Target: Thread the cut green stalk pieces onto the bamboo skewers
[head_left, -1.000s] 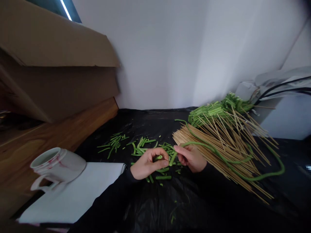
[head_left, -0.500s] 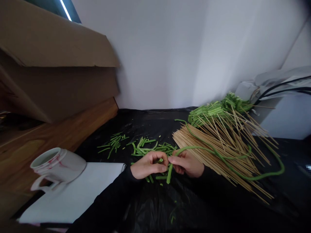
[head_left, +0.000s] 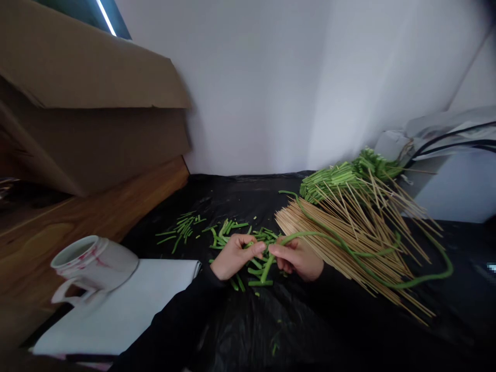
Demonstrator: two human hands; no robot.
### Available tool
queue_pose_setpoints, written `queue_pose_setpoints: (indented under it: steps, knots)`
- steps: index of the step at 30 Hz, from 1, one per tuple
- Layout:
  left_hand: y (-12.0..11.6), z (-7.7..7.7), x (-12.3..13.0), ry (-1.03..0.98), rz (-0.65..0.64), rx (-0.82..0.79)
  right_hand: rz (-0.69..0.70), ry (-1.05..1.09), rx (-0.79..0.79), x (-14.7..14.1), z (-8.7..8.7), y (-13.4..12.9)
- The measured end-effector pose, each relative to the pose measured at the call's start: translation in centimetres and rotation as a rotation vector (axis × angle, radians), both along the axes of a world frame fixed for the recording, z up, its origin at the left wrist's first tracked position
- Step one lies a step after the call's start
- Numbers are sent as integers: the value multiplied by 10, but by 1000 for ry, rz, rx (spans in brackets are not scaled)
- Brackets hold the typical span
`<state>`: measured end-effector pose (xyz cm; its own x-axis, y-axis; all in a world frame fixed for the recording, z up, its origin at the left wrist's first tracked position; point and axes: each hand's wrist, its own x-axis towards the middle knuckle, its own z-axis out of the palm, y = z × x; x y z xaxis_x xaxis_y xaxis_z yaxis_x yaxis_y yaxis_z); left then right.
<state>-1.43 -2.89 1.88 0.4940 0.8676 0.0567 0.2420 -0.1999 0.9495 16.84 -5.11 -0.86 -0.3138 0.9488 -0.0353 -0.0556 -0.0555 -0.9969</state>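
Note:
Pinched in my right hand [head_left: 297, 257] is a long green bean [head_left: 329, 237]. Its short end points down in front of my fingers, and the rest loops away to the right over the skewers. My left hand [head_left: 233, 257] is closed close beside it, thumb and fingertips together near the bean. A bit of green shows at those fingertips, seemingly a bean piece, partly hidden by the fingers. Cut bean pieces [head_left: 228, 230] lie scattered behind and beneath both hands on the black plastic sheet [head_left: 248, 330].
Wooden skewers [head_left: 341, 245] are heaped at the right, with skewered bundles of cut beans [head_left: 333, 181] behind them. On the left, a white mug [head_left: 96, 263] stands on a folded white sheet [head_left: 127, 299]. A cardboard box [head_left: 116, 139] stands behind, and a pale wall [head_left: 248, 93] closes the back.
My left hand has tilted, with its fingertips now raised and pointing toward the right hand. The bean's short end has drawn up slightly. The right hand has hardly moved.

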Motion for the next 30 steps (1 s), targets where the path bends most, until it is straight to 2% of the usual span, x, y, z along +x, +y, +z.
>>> queue_pose_setpoints:
  steps: [3, 6, 13, 16, 24, 27, 30]
  knots:
    - [-3, -3, 2, -4, -86, -47, -24, -58, 33, -1, 0, 0]
    - [-3, -3, 2, 4, -120, -71, -50, -71, 43, -1, -1, 0]
    - [-2, 4, -1, 52, -106, -172, -129, 357, -125, 3, 2, 7]
    - [-4, 5, 2, 46, -100, -192, -143, 360, -127, 3, 2, 7]
    - [-5, 5, 3, 54, -94, -112, -186, 292, -80, 2, 3, 4]
    - [-4, 7, 1, 26, -92, -95, -201, 338, -95, 4, 7, 5]
    - [-3, 3, 1, -45, -28, -135, -225, 415, -135, 7, 11, 7]
